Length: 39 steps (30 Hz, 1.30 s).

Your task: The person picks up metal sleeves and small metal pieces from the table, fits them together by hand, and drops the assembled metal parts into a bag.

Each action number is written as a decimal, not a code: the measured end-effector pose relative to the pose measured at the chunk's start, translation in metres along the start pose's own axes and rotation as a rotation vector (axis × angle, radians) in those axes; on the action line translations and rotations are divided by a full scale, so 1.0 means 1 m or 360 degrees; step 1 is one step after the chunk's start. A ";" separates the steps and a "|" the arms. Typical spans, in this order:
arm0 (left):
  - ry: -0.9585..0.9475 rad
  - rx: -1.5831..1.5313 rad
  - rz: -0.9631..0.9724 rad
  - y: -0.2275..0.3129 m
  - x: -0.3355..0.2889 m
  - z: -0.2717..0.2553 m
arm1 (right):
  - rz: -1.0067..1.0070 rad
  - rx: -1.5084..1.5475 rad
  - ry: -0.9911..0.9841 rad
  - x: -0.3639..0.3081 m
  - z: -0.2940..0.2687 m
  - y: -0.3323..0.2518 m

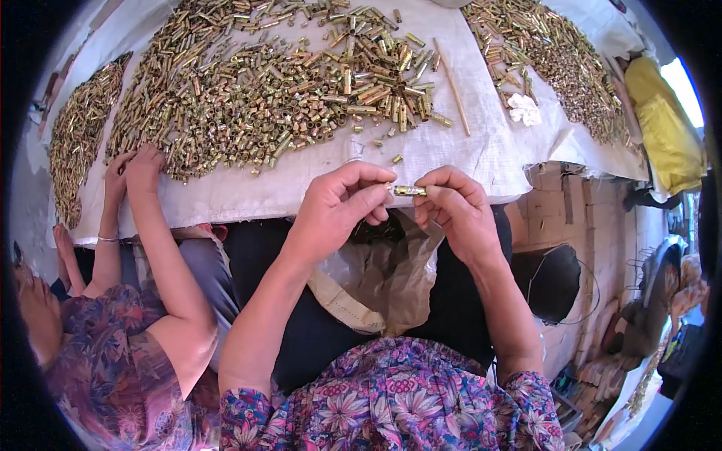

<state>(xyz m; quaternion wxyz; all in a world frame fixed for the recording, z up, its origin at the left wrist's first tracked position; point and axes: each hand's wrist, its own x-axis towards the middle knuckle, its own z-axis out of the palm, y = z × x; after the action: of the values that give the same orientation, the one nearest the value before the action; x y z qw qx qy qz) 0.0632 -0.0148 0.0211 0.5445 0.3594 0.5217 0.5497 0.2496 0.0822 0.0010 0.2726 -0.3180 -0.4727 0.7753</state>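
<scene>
My right hand (460, 210) pinches one end of a short brass-coloured metal tube (408, 191) between thumb and fingers. Facing it, my left hand (340, 201) is closed in a pinch on a small brass-coloured ring-like piece (389, 186) close to the tube's other end. Whether the two pieces touch, I cannot tell. Both hands are above the near edge of a table covered in white woven sheeting (481, 169). Just beyond them lies a big heap of similar short tubes and small sleeves (256, 105). Below, an opened sack (398, 301) rests across my lap with some dark contents inside.
At left, another person's hands (143, 169) reach into the heap. A thin wooden stick (453, 86) and a crumpled white scrap (524, 110) lie on the sheeting. More tubes (560, 64) are spread at far right, beside a yellow sack (662, 124). A dark bucket-like container (553, 282) stands right.
</scene>
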 end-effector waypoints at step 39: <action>-0.0295 0.0213 -0.0168 -0.011 -0.037 -0.040 | 0.0082 -0.0765 -0.0638 -0.019 0.018 -0.012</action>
<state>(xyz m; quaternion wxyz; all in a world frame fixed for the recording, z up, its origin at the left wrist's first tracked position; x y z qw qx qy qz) 0.0325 -0.0596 0.0088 0.5935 0.4163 0.5229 0.4484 0.2499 0.0635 0.0229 0.0713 -0.2261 -0.6785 0.6953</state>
